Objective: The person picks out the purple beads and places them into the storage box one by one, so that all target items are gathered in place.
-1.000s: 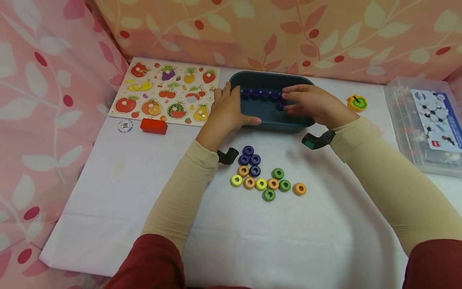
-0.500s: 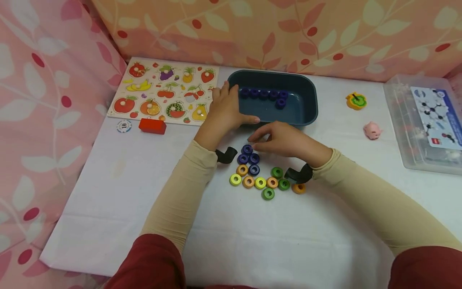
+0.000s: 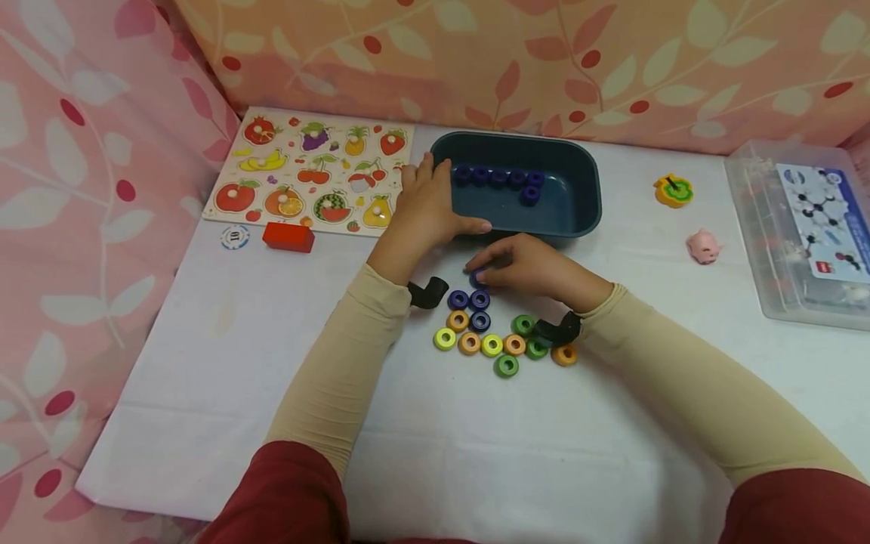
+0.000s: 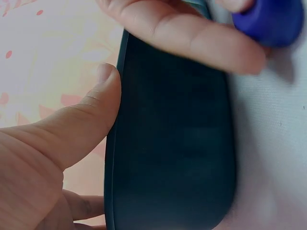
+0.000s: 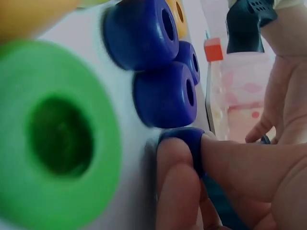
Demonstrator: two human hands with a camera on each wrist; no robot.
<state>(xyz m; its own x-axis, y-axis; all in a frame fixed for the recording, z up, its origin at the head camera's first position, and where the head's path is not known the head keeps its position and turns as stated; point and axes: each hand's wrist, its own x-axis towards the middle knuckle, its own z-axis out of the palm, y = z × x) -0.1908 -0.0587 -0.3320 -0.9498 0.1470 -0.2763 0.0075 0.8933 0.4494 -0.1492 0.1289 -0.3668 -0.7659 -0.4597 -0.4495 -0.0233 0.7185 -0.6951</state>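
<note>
At the left end of a dark teal tub (image 3: pixel 581 181), my left hand (image 3: pixel 427 204) grips the rim, thumb along the front edge and fingers over the side. A row of several purple ring beads (image 3: pixel 499 178) lies inside the tub, one bead sitting in front of the row. My right hand (image 3: pixel 540 273) pinches a purple ring bead (image 5: pixel 182 139) between thumb and fingers, in front of the tub and close over the tablecloth. Nearer me lie 3 more purple ring beads (image 3: pixel 458 300), with orange (image 3: pixel 470 344), yellow (image 3: pixel 445 338) and green ones (image 3: pixel 506 366).
A fruit peg puzzle board (image 3: pixel 306 170) lies left of the tub, a red block (image 3: pixel 288 237) and poker chip (image 3: pixel 235 237) before it. To the right are a yellow-green toy (image 3: pixel 674 190), a pink pig (image 3: pixel 704 246) and a clear plastic case (image 3: pixel 782 295).
My right hand has come out of the tub, leaving a purple bead there, and moved down to the table, where it has taken the topmost purple bead. My left hand stays at the rim.
</note>
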